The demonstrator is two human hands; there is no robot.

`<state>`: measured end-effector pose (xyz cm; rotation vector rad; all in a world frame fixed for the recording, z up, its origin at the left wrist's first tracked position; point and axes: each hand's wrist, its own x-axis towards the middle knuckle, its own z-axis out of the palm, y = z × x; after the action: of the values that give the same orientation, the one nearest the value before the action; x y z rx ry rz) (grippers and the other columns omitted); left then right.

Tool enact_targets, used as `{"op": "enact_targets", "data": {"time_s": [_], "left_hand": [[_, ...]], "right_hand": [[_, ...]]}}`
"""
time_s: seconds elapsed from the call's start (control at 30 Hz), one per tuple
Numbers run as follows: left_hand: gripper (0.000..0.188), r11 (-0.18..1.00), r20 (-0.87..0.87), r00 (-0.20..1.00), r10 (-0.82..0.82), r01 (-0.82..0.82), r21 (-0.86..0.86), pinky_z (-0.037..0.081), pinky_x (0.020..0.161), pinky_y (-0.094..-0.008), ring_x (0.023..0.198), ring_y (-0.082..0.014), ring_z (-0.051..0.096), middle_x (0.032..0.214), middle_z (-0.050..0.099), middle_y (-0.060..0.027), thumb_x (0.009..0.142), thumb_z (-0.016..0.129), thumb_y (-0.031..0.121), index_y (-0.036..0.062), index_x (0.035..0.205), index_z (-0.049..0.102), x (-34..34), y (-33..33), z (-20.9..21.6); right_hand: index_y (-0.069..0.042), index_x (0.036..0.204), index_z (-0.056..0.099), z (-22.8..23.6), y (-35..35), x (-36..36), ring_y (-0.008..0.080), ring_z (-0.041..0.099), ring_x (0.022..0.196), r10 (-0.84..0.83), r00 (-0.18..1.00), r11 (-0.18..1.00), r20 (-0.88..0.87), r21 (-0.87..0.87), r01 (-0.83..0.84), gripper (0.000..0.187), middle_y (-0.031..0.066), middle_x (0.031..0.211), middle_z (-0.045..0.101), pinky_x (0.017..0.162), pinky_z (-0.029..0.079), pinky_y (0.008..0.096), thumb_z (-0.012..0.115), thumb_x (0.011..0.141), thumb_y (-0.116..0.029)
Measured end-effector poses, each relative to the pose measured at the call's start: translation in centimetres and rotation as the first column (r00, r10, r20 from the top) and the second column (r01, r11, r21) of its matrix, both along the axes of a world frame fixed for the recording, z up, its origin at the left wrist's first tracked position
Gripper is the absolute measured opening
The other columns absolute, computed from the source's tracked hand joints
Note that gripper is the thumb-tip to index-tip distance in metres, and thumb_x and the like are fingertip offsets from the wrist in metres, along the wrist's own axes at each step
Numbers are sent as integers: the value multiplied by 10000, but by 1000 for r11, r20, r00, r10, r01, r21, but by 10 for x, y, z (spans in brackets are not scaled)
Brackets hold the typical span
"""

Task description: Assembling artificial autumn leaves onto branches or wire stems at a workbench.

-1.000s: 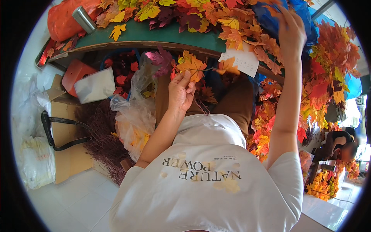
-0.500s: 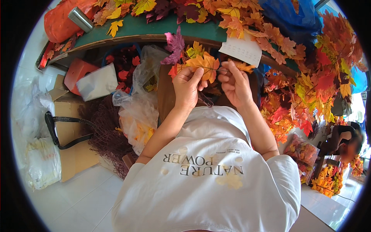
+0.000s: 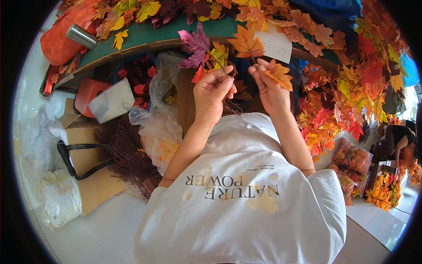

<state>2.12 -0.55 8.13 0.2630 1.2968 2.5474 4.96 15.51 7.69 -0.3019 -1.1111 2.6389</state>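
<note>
My left hand (image 3: 210, 94) is closed in a pinch on the thin dark stem of an artificial leaf spray. A purple leaf (image 3: 196, 45), a yellow-green leaf (image 3: 220, 54) and a red leaf (image 3: 198, 75) stand out beyond its fingers. To its right, my right hand (image 3: 273, 96) has its fingers closed around the stem of an orange artificial leaf (image 3: 246, 42), which points up and away. A second orange leaf (image 3: 279, 75) lies over the right fingers; whether both share one stem I cannot tell. A gap separates the two hands.
A green-topped table (image 3: 176, 34) heaped with autumn leaves (image 3: 303, 27) curves across the far side, a paper sheet (image 3: 276, 44) at its edge. Leaf garlands (image 3: 343, 101) hang at right. Clear plastic bags (image 3: 159, 114), a cardboard box (image 3: 94, 158) and dark purple twigs (image 3: 127, 154) stand left.
The orange leaf that was at my left fingers has moved up and right with my right hand. Another orange leaf now shows over the right fingers. The view has shifted slightly.
</note>
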Motion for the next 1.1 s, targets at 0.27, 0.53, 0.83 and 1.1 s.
{"op": "enact_targets", "data": {"time_s": [0.27,0.53,0.83,1.1], "left_hand": [[309,999,-57,998,-6,4,-43,417,516,-216,605,-94,526,735,552,-23,819,595,-36,-23,1121,532,3,7,1],[273,997,-38,999,-33,31,-65,436,515,-209,594,-86,543,735,575,-38,809,596,-50,-20,1073,533,2,8,-4],[285,998,0,1000,-21,21,-61,417,516,-217,603,-86,530,720,560,-21,809,603,-36,-15,1083,530,3,8,-6],[281,998,7,1000,-10,11,-58,413,509,-218,594,-84,524,703,558,-21,806,607,-33,-18,1077,532,1,8,-8]], "right_hand": [[11,1094,528,-4,-21,2,203,625,924,222,968,943,119,-278,-182,238,112,1002,599,791,559,269,574,861,4],[-6,1044,555,-10,-23,2,186,628,900,217,965,919,149,-364,-151,190,101,977,605,766,567,259,584,856,-3],[-13,1010,566,-14,-24,1,193,636,876,233,960,906,158,-394,-155,155,110,957,609,768,570,262,590,857,-15],[-10,1002,556,-18,-25,1,190,632,887,227,965,911,134,-380,-161,154,96,947,599,782,568,264,589,852,2]]}}
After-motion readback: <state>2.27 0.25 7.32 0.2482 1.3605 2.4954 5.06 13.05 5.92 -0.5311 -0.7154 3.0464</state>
